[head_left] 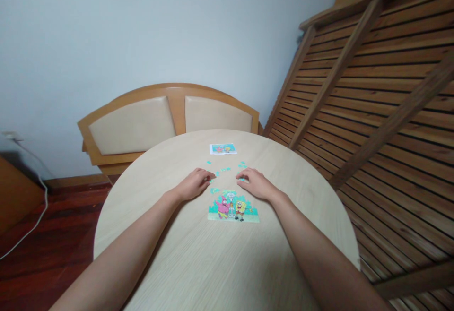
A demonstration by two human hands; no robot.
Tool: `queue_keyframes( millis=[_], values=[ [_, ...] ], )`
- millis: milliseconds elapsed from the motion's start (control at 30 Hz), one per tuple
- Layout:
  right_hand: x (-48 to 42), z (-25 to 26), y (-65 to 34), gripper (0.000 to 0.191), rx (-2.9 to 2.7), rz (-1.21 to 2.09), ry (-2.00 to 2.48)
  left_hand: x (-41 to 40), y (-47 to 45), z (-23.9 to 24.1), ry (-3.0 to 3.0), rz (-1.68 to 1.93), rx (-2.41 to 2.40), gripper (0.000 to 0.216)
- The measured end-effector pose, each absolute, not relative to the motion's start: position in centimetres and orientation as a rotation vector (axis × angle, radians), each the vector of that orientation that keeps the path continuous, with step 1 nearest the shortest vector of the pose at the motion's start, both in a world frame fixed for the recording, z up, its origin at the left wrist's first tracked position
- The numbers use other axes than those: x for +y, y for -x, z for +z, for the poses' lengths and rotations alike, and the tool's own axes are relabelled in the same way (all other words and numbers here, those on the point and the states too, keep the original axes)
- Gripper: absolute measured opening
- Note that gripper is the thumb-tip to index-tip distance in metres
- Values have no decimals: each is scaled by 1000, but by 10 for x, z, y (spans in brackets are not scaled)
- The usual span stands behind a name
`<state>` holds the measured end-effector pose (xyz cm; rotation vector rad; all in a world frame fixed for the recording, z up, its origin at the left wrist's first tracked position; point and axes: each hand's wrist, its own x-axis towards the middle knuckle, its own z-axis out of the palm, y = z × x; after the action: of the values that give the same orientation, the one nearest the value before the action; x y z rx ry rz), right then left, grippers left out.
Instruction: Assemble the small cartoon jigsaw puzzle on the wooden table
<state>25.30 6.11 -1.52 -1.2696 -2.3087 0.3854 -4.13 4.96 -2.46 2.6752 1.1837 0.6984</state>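
A partly assembled cartoon jigsaw puzzle (233,208) lies on the round pale wooden table (198,263). Several loose teal pieces (224,169) are scattered just beyond it. My left hand (194,183) rests palm down at the puzzle's upper left, fingers curled, fingertips touching a small teal piece. My right hand (254,183) rests at the upper right, fingers curled over another teal piece (241,179). A small reference picture card (222,149) lies farther back on the table.
A wooden bench with two beige padded backs (166,119) stands behind the table against the pale wall. A slatted wooden partition (383,112) runs along the right. A white cable (35,207) trails over the dark wood floor on the left.
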Motion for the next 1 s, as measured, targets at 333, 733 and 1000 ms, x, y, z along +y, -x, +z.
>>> queue_keyframes(
  millis=[333, 733, 1000],
  values=[
    [59, -12, -252, 19, -2315, 386, 1270, 45, 43, -14, -2692, 634, 1197, 23],
    [59, -12, -251, 19, -2330, 385, 1269, 45, 46, -17, -2440, 735, 1215, 20],
    [50, -6, -241, 17, -2334, 388, 1234, 43, 37, -18, -2165, 834, 1064, 20]
  ],
)
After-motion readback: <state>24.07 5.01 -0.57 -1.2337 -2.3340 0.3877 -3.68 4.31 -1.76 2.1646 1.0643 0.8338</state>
